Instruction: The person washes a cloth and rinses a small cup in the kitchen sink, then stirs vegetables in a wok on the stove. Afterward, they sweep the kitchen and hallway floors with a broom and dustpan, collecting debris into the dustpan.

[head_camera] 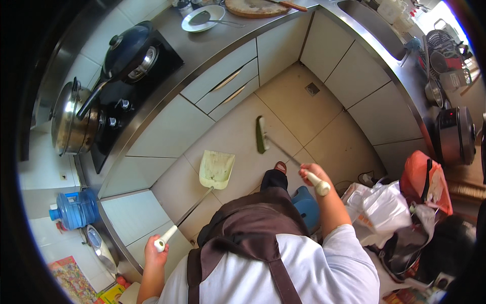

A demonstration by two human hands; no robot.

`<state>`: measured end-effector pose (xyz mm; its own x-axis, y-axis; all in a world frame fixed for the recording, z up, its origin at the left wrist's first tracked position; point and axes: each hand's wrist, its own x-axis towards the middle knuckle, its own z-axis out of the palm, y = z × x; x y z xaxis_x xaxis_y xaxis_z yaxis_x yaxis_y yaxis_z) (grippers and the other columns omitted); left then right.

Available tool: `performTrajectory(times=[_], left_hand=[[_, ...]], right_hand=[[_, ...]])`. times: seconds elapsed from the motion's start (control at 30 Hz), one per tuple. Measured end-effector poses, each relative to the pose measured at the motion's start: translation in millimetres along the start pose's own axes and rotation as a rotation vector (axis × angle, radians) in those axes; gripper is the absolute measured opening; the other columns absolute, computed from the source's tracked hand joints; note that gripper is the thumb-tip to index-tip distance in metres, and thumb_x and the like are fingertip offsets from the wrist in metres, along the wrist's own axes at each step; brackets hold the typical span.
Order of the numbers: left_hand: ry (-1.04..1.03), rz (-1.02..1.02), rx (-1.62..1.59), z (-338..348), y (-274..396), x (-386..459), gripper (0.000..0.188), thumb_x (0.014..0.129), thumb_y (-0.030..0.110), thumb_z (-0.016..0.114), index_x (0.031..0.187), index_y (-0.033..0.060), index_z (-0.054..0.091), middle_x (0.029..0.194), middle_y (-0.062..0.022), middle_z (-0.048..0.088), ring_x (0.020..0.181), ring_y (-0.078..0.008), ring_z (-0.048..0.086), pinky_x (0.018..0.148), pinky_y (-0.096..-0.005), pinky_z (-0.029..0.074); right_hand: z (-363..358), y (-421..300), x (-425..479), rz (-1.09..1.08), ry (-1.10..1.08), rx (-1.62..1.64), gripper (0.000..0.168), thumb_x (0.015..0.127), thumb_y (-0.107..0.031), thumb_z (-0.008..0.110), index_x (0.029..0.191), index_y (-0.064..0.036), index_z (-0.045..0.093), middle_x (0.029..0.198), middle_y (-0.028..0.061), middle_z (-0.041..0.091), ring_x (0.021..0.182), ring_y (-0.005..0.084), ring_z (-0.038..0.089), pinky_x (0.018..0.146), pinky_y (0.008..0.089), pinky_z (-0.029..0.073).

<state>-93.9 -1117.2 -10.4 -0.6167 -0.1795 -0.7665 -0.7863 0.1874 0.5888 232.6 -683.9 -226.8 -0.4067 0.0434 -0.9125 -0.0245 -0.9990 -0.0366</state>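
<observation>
My left hand [153,250] grips the white handle of a long-handled dustpan [217,170]. The pale green pan rests on the tiled floor [235,136] near the left cabinets, with dark smudges inside it. In my right hand [315,173] is the white-ended handle of a broom [262,135]. Its white head with green bristles is down on the floor, ahead and to the right of the dustpan. A gap of floor tile separates the two heads. One foot in a reddish slipper [281,167] shows below the broom head.
Cabinets [163,129] line the left and far sides. A floor drain [312,89] sits near the far corner. Close on my right are a blue stool [306,208] and plastic bags [379,209]. A wok [127,49] and a steel pot [74,121] stand on the stove.
</observation>
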Motion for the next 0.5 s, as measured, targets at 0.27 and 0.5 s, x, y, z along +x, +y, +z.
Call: performTrajectory(times=[0.27, 0.5], left_hand=[[-0.037, -0.063, 0.008, 79.9, 22.6, -19.8, 0.02, 0.068, 0.017, 0.054, 0.084, 0.0057, 0.048, 0.072, -0.0115, 0.05, 0.047, -0.0196, 0.047, 0.04, -0.0242, 0.04], [-0.154, -0.05, 0.103, 156.6, 64.1, 4.9, 0.02, 0.068, 0.018, 0.055, 0.083, 0.0057, 0.047, 0.071, -0.0124, 0.05, 0.047, -0.0204, 0.047, 0.039, -0.0251, 0.04]], right_hand=[[4.1, -43.2, -37.2, 0.038, -0.029, -0.048, 0.03, 0.079, -0.007, 0.042, 0.105, -0.017, 0.033, 0.058, 0.0075, 0.044, 0.038, 0.0116, 0.037, 0.031, 0.0224, 0.031], [25.7, -90.2, 31.0, 0.083, -0.124, 0.284, 0.008, 0.082, -0.015, 0.042, 0.087, -0.011, 0.036, 0.055, 0.0044, 0.047, 0.036, 0.0097, 0.04, 0.03, 0.0199, 0.032]])
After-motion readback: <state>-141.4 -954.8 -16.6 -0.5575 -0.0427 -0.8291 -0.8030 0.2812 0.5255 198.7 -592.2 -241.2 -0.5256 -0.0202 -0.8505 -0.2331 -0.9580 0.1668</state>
